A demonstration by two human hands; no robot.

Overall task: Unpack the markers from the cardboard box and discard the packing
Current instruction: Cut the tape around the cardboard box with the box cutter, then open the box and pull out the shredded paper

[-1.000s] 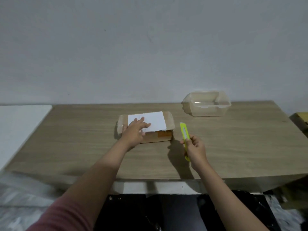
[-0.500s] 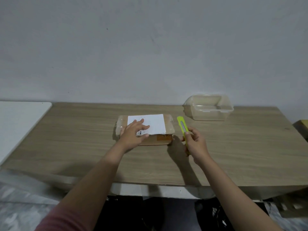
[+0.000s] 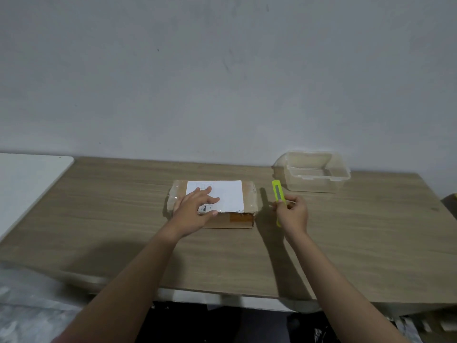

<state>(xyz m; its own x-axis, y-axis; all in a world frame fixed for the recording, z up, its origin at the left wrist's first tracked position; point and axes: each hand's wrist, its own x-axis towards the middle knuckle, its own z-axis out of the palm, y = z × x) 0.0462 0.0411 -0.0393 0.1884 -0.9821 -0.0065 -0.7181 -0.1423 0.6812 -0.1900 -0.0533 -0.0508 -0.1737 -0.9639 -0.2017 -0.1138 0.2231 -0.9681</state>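
1. One head view was supplied, so the whole scene was read from it: a wooden table [image 3: 123, 219] set against a plain wall, with a white surface [image 3: 27, 184] adjoining at the far left.
2. Near the table's middle, the cardboard box [image 3: 243, 220] was seen lying flat, wrapped in clear tape and not yet opened, with a white label [image 3: 228, 195] across its top.
3. The left hand [image 3: 195, 211] was laid palm-down on the left part of the box lid, fingers spread and flat; nothing was clasped, and the box was merely pressed in place.
4. The right hand [image 3: 293, 215] was held just right of the box, closed around a yellow-green utility knife [image 3: 278, 191] whose tip was pointed away toward the wall. Whether any blade was extended could not be told.
5. A clear plastic container [image 3: 314, 172] was seen at the far right, empty and apart from the box.
6. No markers were visible; they were presumed to be inside the sealed box.
7. The step in hand was judged to be the opening of the box, very early in the task.
8. For the next move, the blade would need to be brought to a taped seam and drawn shallowly, clear of the bracing fingers and the contents beneath.
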